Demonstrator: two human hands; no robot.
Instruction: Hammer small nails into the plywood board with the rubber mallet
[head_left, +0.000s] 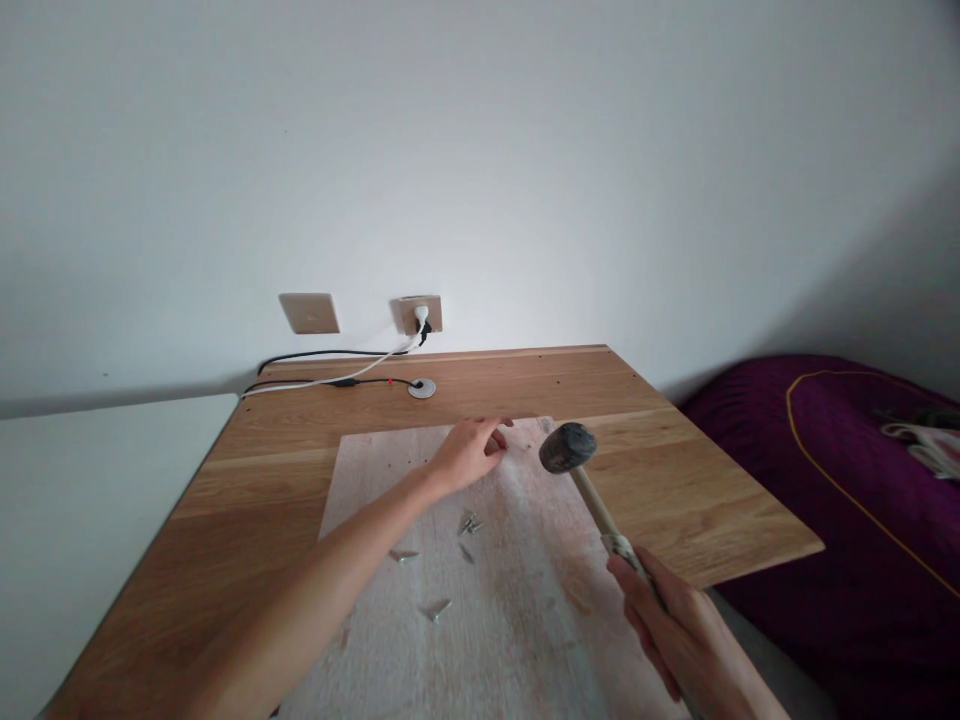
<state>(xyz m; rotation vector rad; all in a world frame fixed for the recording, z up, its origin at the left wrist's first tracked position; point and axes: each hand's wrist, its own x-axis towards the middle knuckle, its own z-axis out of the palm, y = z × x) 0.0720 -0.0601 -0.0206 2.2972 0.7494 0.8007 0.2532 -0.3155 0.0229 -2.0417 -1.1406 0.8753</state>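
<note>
My right hand [679,625] is wrapped round the wooden handle of a hammer [568,447], whose dark head hangs just above the pale board [517,610] near its far edge. My left hand [469,450] reaches out over the board, fingers pinched together close to the hammer head; what they pinch is too small to make out. Several loose nails [469,523] lie scattered on the board behind the left hand.
The board lies on a wooden desk [675,480] against a white wall. Black and white cables [330,378] run along the desk's back edge to a wall socket [420,313]. A round cable grommet [421,388] sits nearby. A purple bed [847,480] stands to the right.
</note>
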